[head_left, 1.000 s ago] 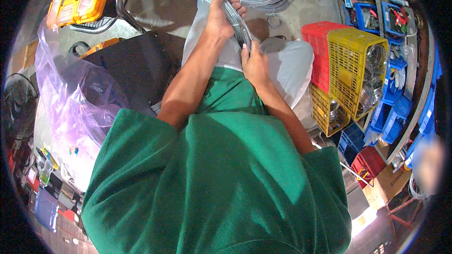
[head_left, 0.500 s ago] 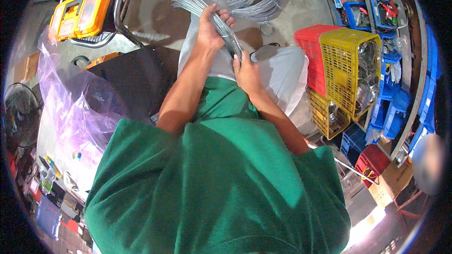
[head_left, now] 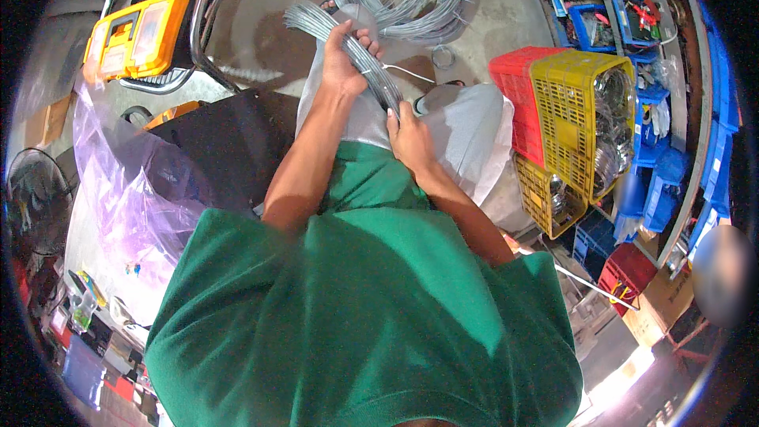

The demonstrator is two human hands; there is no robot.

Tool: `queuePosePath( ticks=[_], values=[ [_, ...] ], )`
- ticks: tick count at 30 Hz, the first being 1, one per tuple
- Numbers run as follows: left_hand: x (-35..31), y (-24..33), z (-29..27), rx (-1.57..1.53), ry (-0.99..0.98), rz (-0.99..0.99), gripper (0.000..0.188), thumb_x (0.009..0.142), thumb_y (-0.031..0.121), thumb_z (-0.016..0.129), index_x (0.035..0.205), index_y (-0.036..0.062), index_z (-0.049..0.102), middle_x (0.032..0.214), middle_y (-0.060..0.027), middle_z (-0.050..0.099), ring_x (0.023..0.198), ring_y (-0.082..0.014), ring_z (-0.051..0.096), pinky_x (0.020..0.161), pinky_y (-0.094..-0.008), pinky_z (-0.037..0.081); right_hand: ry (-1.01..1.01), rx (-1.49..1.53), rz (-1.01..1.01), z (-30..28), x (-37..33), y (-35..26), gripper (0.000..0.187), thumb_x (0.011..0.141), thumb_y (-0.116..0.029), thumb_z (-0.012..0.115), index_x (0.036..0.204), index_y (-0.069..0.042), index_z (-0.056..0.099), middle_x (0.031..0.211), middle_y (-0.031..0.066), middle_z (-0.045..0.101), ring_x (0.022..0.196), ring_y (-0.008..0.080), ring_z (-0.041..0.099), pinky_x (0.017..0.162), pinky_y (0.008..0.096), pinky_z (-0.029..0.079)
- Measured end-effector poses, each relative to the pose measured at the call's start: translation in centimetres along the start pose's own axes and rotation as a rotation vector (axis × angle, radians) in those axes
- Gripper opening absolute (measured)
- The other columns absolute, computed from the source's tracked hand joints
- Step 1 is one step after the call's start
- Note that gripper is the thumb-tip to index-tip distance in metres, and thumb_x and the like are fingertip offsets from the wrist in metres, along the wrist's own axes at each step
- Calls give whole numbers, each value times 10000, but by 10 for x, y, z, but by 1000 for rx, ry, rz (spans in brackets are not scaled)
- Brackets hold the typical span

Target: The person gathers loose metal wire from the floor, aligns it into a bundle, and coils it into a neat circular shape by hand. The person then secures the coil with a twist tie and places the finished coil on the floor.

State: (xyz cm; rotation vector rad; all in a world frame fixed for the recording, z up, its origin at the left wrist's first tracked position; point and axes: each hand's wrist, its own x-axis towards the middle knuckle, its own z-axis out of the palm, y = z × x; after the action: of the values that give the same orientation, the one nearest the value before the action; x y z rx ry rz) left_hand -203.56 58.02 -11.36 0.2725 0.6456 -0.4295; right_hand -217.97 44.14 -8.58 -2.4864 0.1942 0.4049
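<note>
A bundle of thin grey metal wires [head_left: 314, 22] slants across my lap, its frayed end at the upper left. My left hand [head_left: 345, 63] is closed around the middle of the bundle, the thumb lying over it. Lower down, my right hand [head_left: 411, 136] grips the near end, which is partly hidden by the fingers. From the bundle between the two hands, a thin white strip like a cable tie [head_left: 409, 73] sticks out to the right. A large coil of grey wire [head_left: 431, 24] lies on the floor just beyond my knees.
Red [head_left: 518, 99] and yellow crates [head_left: 565, 111] holding shiny wire stand at my right, beside shelves of blue bins [head_left: 660, 198]. At the left, a yellow organizer case [head_left: 142, 35] rests on a metal-framed chair. Purple plastic film [head_left: 138, 182] hangs below it.
The white strip now stands out to the right of the bundle, where only a band showed before. Both hands keep their grip and have shifted slightly left and down in view.
</note>
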Motion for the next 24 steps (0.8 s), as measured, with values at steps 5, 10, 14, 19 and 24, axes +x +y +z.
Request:
queuePosePath(
  ticks=[5, 10, 14, 19, 24],
  values=[
    [-1, 4, 7, 45, 25, 39, 287, 834, 358, 682, 819, 83, 600, 692, -17, 571, 656, -204, 551, 678, -364, 472, 139, 142, -15, -1, -10, 11, 361, 980, -364, 531, 1105, -25, 537, 859, 304, 648, 801, 504, 626, 675, 570, 490],
    [-19, 21, 44, 93, 37, 101, 219, 873, 299, 664, 919, 107, 570, 794, -17, 541, 714, -165, 542, 700, -344, 505, 473, 414, 301, -3, 11, 53, 650, 942, -522, 568, 1221, 65, 556, 985, 313, 658, 897, 468, 650, 771, 502, 514],
    [-44, 27, 114, -169, -624, -145, 303, 932, 193, 592, 706, 186, 389, 618, 63, 384, 569, -55, 447, 667, -290, 487, 290, 491, 220, -3, 76, 103, 610, 933, -523, 576, 1315, -47, 562, 1088, 181, 696, 1022, 315, 650, 854, 451, 510],
    [-50, 22, 208, -375, -781, -259, 222, 945, 84, 578, 811, 108, 402, 710, 22, 384, 662, -99, 411, 737, -317, 423, -210, 808, -200, -37, 127, 134, 803, 909, -584, 568, 1526, -125, 338, 1476, 96, 484, 1341, 279, 453, 1114, 449, 338],
    [-2, 27, 285, -250, -772, -206, 220, 949, 87, 576, 807, 68, 410, 779, -40, 429, 781, -171, 447, 802, -372, 427, -207, 1101, -388, -125, 89, 84, 682, 923, -517, 592, 1420, -90, 403, 1234, 141, 591, 1084, 306, 568, 899, 479, 456]
  ],
)
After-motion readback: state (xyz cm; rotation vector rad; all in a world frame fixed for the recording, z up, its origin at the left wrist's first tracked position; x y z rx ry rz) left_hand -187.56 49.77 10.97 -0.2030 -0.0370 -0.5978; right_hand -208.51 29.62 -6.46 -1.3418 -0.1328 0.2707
